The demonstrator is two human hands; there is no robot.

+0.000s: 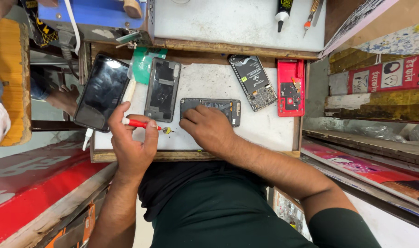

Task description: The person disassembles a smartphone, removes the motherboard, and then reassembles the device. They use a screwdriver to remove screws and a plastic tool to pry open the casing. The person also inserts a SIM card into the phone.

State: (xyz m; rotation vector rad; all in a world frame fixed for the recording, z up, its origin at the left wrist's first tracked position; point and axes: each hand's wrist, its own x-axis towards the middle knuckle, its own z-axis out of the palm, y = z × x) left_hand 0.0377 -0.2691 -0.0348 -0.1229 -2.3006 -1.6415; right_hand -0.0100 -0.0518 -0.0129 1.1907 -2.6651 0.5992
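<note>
Plainly, the left hand (133,142) pinched a red-handled screwdriver (143,124) above the desk (209,87) while the right hand (207,126), fingers curled, pressed the opened phone body (218,108) flat; I judged a slipping tip could gouge its board.

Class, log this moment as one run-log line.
left hand: holds red screwdriver | right hand: rests on dark phone frame | nearby: black phone, red back cover

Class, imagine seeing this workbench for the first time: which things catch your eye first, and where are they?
The left hand holds a red-handled screwdriver at the white worktop's front edge. The right hand presses on a dark phone frame at its centre. A bright red phone back lies at the right.
</note>
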